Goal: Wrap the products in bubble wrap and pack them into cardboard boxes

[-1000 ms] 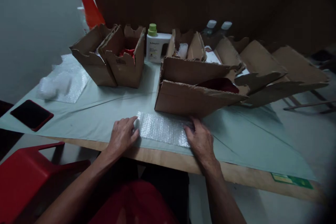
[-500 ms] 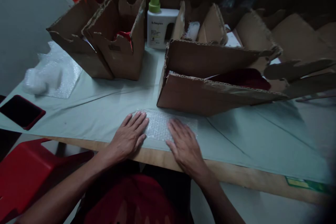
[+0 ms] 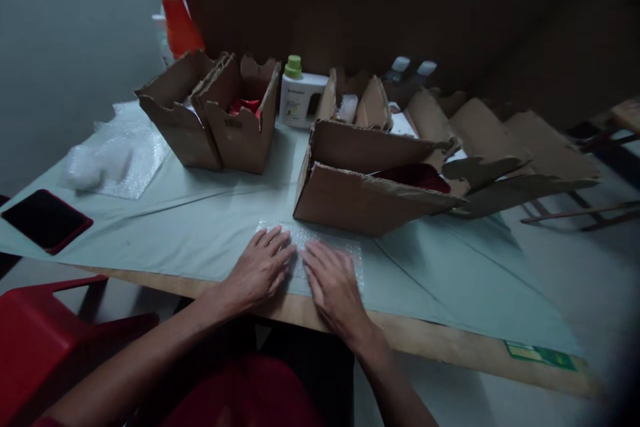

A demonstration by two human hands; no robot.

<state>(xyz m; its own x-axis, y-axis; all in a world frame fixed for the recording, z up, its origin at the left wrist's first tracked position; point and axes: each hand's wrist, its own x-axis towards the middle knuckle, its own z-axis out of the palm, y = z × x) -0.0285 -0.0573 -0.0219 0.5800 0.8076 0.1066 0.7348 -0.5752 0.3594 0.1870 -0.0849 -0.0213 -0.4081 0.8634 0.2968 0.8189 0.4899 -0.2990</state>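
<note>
A small sheet of bubble wrap [image 3: 327,240] lies flat on the pale cloth near the table's front edge. My left hand [image 3: 261,269] rests palm down on its left part, fingers stretched out. My right hand [image 3: 332,285] lies flat on the sheet beside it, fingers spread, almost touching the left hand. Neither hand holds anything. Just behind the sheet stands an open cardboard box [image 3: 367,197] with something dark red inside.
Two more open cardboard boxes [image 3: 220,120] stand at the back left, a white bottle with a green cap [image 3: 299,97] behind them. More bubble wrap [image 3: 113,157] and a dark red-edged tray [image 3: 46,220] lie far left. A red chair [image 3: 45,340] stands below left.
My hands have moved in from the sheet's two ends to its middle and now lie flat side by side. The view has pulled back and tilted up slightly.
</note>
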